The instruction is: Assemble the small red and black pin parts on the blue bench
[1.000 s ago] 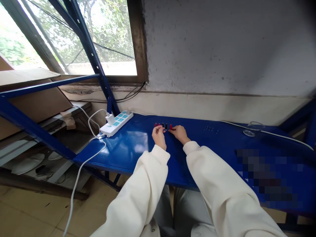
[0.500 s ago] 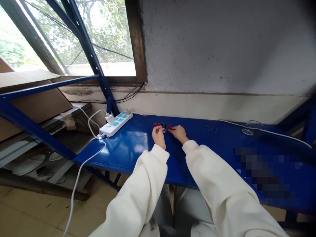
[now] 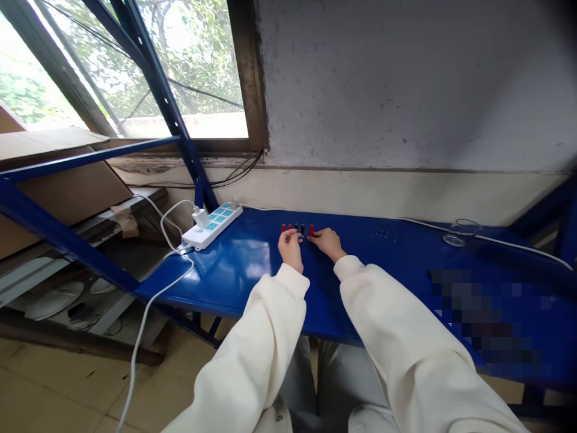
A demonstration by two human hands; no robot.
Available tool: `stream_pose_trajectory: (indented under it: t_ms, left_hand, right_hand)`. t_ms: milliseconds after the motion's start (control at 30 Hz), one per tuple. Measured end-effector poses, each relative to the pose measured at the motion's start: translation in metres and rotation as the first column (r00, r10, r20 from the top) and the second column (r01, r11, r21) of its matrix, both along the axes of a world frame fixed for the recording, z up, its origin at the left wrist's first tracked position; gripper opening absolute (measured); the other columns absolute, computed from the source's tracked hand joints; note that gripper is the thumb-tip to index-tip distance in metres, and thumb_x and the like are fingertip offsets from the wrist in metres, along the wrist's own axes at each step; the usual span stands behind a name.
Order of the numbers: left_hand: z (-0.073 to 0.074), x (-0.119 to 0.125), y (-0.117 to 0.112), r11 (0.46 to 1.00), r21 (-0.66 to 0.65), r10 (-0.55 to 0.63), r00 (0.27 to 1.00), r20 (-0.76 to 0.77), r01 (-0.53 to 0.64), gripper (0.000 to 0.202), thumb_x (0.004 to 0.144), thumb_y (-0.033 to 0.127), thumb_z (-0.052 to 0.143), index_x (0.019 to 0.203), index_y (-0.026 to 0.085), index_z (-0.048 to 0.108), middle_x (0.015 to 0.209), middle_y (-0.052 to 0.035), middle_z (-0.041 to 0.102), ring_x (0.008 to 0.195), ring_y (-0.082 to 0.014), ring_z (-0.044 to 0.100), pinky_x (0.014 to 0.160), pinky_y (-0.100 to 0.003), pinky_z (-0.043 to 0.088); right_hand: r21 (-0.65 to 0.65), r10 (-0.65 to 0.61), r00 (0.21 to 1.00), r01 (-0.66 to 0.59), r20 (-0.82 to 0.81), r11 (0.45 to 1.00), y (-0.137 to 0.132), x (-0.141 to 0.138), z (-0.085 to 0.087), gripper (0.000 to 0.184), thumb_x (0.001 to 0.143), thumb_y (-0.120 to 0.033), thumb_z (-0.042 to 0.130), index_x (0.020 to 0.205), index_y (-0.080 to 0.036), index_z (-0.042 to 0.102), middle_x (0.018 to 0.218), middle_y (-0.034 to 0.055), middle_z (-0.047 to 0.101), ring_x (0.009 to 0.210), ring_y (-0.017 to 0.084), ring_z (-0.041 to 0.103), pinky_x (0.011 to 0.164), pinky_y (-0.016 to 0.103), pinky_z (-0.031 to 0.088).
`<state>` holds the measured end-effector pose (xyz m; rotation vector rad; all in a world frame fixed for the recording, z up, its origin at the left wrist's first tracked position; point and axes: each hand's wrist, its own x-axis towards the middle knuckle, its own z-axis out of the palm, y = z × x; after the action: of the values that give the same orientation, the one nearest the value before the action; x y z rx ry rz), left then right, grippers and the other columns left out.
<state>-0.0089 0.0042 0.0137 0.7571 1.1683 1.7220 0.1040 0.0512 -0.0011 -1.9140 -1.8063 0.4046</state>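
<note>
Small red and black cylinders stand in a row on the blue tabletop (image 3: 234, 264): a red cylinder (image 3: 283, 228) at the left end, another beside it, then a black cylinder (image 3: 303, 229) and its black neighbour. My left hand (image 3: 291, 248) is closed just in front of these, thumb and forefinger pinched together; whatever is between them is too small to make out. At the right end of the row, my right hand (image 3: 329, 243) has its fingertips closed on a single red cylinder (image 3: 311, 230), which stays upright. Both hands are close together but apart.
A white power strip (image 3: 211, 226) with a plug lies at the table's left end, its cable (image 3: 143, 325) hanging off the edge. Several tiny pieces (image 3: 381, 233) lie right of my hands. Farther right are a clear round container (image 3: 454, 240) and a blurred-out patch. Blue frame posts flank the table.
Almost nothing differs. The view has shifted very slightly, while both hands keep the same places and grips.
</note>
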Motion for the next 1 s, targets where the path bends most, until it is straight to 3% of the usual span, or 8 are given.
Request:
stream_pose_trajectory:
  t_ms: [133,233,300,400,500,600,767,1000]
  left_hand:
    - [-0.002,0.003,-0.001,0.984,-0.048,-0.175,0.981,-0.077,0.172,0.012,0.066,0.019,0.049,0.075,0.013,0.055,0.069,-0.0036,0.059,0.051,-0.0070,0.050,0.040,-0.017,0.027]
    - [-0.004,0.007,-0.003,0.938,-0.072,-0.346,0.915,-0.206,0.339,0.011,0.067,0.023,0.052,0.071,0.014,0.056,0.065,-0.0032,0.059,0.047,-0.0073,0.049,0.042,-0.019,0.030]
    - [-0.005,0.010,-0.004,0.916,-0.049,-0.388,0.851,-0.353,0.397,0.013,0.069,0.026,0.052,0.066,0.015,0.056,0.061,-0.0017,0.057,0.047,-0.0075,0.048,0.046,-0.021,0.034]
    - [-0.008,0.013,-0.009,0.910,0.032,-0.314,0.737,-0.599,0.414,0.020,0.072,0.030,0.050,0.058,0.016,0.055,0.055,0.0003,0.055,0.048,-0.0085,0.047,0.052,-0.022,0.036]
    - [-0.010,0.014,-0.013,0.899,0.086,-0.237,0.642,-0.729,0.430,0.024,0.073,0.032,0.050,0.055,0.017,0.055,0.052,0.0012,0.053,0.049,-0.0091,0.045,0.054,-0.022,0.034]
    - [-0.012,0.013,-0.012,0.902,0.088,-0.216,0.619,-0.755,0.422,0.025,0.073,0.034,0.051,0.055,0.018,0.056,0.050,0.0018,0.051,0.046,-0.0090,0.042,0.052,-0.022,0.032]
    - [-0.015,0.010,-0.007,0.936,0.109,-0.125,0.607,-0.785,0.334,0.028,0.075,0.034,0.048,0.053,0.018,0.054,0.049,0.0016,0.049,0.047,-0.0099,0.042,0.051,-0.023,0.030]
    - [-0.019,0.010,-0.008,0.946,0.057,-0.098,0.450,-0.888,0.318,0.027,0.074,0.029,0.046,0.049,0.019,0.047,0.046,0.0024,0.043,0.044,-0.0102,0.039,0.048,-0.023,0.027]
  right_hand:
    - [-0.004,-0.018,0.999,0.018,-0.037,1.000,-0.006,0.006,0.001,0.034,0.067,-0.043,0.060,0.093,-0.022,0.068,0.094,0.0087,0.067,0.091,0.027,0.060,0.072,0.033,0.043]
    - [0.059,-0.020,0.990,0.029,-0.140,0.998,-0.018,0.016,0.000,0.031,0.069,-0.039,0.057,0.091,-0.020,0.068,0.093,0.0086,0.067,0.089,0.024,0.060,0.075,0.033,0.043]
    - [0.135,-0.011,0.967,0.046,-0.253,0.990,-0.029,0.026,0.001,0.031,0.072,-0.036,0.053,0.093,-0.018,0.067,0.089,0.0083,0.067,0.085,0.021,0.061,0.074,0.031,0.043]
    - [0.260,-0.033,0.930,0.136,-0.367,0.956,-0.046,0.038,0.004,0.031,0.073,-0.034,0.050,0.094,-0.016,0.063,0.080,0.0073,0.065,0.075,0.018,0.060,0.071,0.030,0.044]
    - [0.346,-0.075,0.908,0.233,-0.413,0.909,-0.059,0.044,0.008,0.027,0.073,-0.033,0.048,0.091,-0.015,0.056,0.073,0.0060,0.061,0.067,0.017,0.056,0.067,0.030,0.043]
    - [0.398,-0.075,0.906,0.256,-0.417,0.881,-0.066,0.044,0.010,0.020,0.074,-0.032,0.046,0.085,-0.017,0.050,0.073,0.0047,0.058,0.063,0.015,0.053,0.064,0.028,0.042]
    - [0.446,-0.013,0.931,0.187,-0.366,0.875,-0.069,0.040,0.006,0.013,0.076,-0.031,0.042,0.080,-0.020,0.046,0.069,0.0018,0.055,0.061,0.014,0.051,0.061,0.026,0.040]
    - [0.445,0.001,0.946,0.152,-0.325,0.882,-0.067,0.040,0.001,0.013,0.076,-0.031,0.041,0.081,-0.020,0.046,0.069,0.0020,0.055,0.062,0.014,0.052,0.060,0.026,0.039]
